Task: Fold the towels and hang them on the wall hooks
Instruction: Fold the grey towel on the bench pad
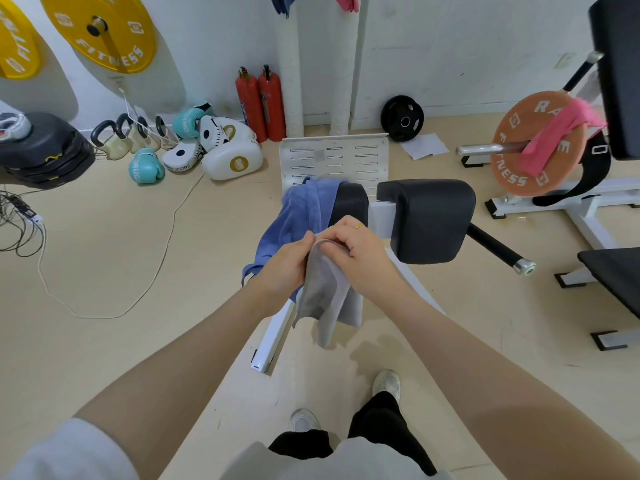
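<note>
Gym floor, blue towel [298, 216] over black pad [351, 202] — both hands' fingers [332, 249] pinching grey towel [325, 292].

The person is wearing a light grey short-sleeved top [79, 452], its sleeves ending well above the bare forearms. A thin gold ring [359, 226] is sitting on a finger of the right hand [360, 252]. Black trousers [381, 431] and white sneakers [387, 383] are showing far below the left hand [289, 263].
</note>
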Tool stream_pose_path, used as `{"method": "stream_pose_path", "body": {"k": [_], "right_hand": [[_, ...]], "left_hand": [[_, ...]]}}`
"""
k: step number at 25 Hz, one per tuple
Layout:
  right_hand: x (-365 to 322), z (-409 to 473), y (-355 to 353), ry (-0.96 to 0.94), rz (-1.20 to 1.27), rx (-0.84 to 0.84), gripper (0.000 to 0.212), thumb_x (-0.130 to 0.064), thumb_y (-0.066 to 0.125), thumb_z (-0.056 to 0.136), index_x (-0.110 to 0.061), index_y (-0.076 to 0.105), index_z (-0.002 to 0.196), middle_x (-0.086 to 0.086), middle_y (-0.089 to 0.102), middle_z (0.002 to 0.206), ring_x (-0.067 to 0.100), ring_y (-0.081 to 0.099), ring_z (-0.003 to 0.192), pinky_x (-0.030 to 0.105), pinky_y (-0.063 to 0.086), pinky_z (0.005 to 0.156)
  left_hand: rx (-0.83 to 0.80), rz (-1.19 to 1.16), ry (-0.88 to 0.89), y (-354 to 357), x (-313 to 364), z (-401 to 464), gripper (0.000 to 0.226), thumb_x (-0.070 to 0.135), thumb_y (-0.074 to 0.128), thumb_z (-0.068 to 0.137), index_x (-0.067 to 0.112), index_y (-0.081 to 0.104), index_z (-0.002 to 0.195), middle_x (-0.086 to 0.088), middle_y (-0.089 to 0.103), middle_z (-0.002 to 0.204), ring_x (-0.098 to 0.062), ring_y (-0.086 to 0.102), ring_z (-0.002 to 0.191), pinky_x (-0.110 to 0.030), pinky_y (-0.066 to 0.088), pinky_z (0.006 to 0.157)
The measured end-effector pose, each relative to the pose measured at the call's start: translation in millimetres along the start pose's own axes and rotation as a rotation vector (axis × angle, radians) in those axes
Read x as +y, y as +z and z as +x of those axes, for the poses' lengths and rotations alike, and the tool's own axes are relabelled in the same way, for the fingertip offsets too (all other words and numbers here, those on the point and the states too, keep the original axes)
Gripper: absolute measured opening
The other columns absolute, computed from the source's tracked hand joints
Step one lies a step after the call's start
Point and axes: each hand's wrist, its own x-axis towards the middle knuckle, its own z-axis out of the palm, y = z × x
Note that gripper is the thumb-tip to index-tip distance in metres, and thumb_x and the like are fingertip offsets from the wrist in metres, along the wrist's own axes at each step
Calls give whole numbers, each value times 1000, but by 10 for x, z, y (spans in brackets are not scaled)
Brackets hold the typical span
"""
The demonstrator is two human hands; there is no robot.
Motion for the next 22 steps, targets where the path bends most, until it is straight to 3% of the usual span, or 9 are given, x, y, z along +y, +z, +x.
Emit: {"method": "stream_pose_path", "body": {"k": [2,3,5,7,11,15,18,20,22], "right_hand": [[-7,-9,33,4,23,99,3,-16,60,87,-17,57,88,0,51,93,13,50,83,26,44,79],[0,-6,35,7,5,119,8,-17,62,86,-18,54,85,-1,51,93,10,49,81,24,43,76],[53,21,-14,15,-17,93,10,-17,64,83,-18,54,84,-3,53,93,1,46,73,18,39,70],[136,65,-104,0,29,-6,14,-18,65,82,-21,52,78,-6,58,86,-4,48,61,11,36,61],[318,177,-299,18,103,-282,25,-23,55,91,-25,48,67,-10,49,66,-1,44,56,10,37,56],[532,245,-554,113,374,-417,28,-21,45,96,-17,51,70,-8,46,67,-3,43,58,9,36,58],[646,389,-800,177,352,-615,15,-22,54,92,-13,61,82,-4,59,75,7,56,70,17,46,65],[716,523,-963,235,255,-719,13,-24,61,88,-18,65,78,-9,64,71,11,59,73,20,48,69],[808,639,-1101,283,155,-775,14,-28,66,84,-22,66,71,-11,65,67,13,60,72,22,48,69]], "left_hand": [[103,135,-63,21,19,-14,41,41,26,98,19,59,109,2,62,86,-8,59,82,-19,48,72],[130,192,-61,16,29,-18,42,43,27,97,19,60,105,3,62,85,-8,58,82,-18,47,72],[15,339,62,-8,54,-58,37,37,35,96,16,64,104,3,64,89,-5,61,84,-15,48,75],[-127,526,163,-51,110,-87,25,27,46,94,16,68,99,2,66,90,2,61,79,-12,49,74],[-162,927,132,-27,277,71,31,31,48,93,6,66,92,-13,66,94,-20,59,86,-33,48,83],[-140,903,10,200,420,243,36,43,36,95,23,66,99,1,66,105,-16,59,102,-27,44,90],[108,769,128,382,443,395,31,35,33,98,23,62,94,-6,61,101,-24,55,103,-30,41,89],[223,678,199,513,443,522,32,27,34,99,10,60,106,-12,61,101,-20,52,93,-18,42,85],[263,490,204,632,433,649,27,25,33,99,12,58,99,0,58,90,-11,49,85,-4,40,71]]}}
